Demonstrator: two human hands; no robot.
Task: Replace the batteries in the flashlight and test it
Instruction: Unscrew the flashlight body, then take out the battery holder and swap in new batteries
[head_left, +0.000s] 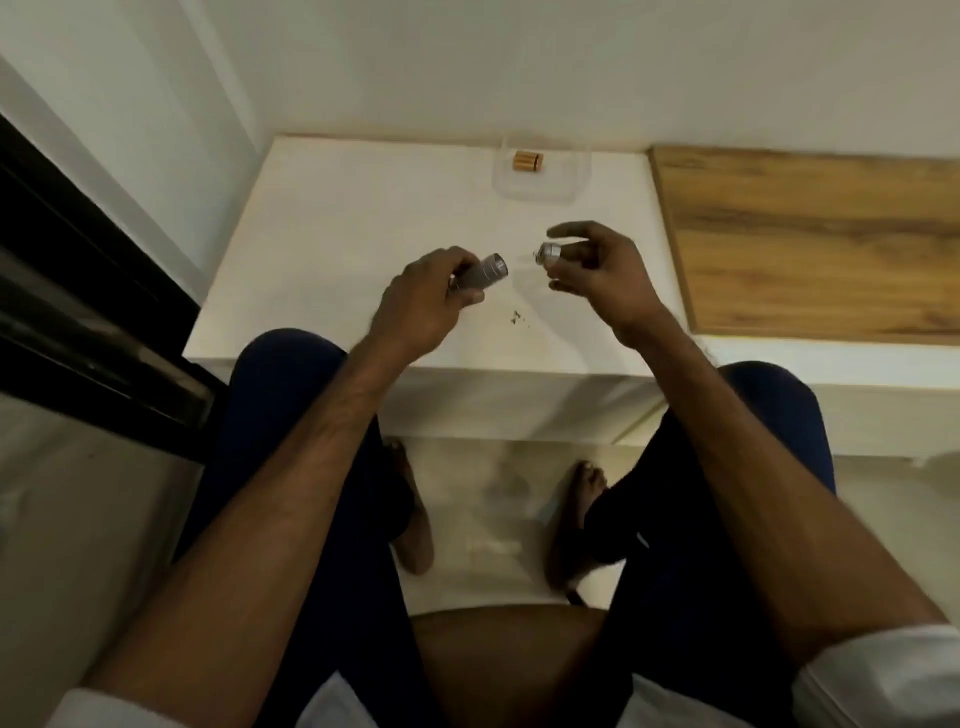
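Two pieces: my left hand (421, 306) has its fingers closed around the flashlight body (480, 271), my right hand (597, 270) pinches the cap (548, 253), both above the desk (322, 249); batteries (528, 161) lie in the clear tray (540, 189).

The person wore white sleeves (878, 675) pushed up past the elbows, leaving both forearms bare. Dark navy trousers (291, 415) covered the legs, and both feet (576, 514) were bare on the floor. The left hand (415, 306) and right hand (602, 275) appeared to carry no rings, though blur made that uncertain.
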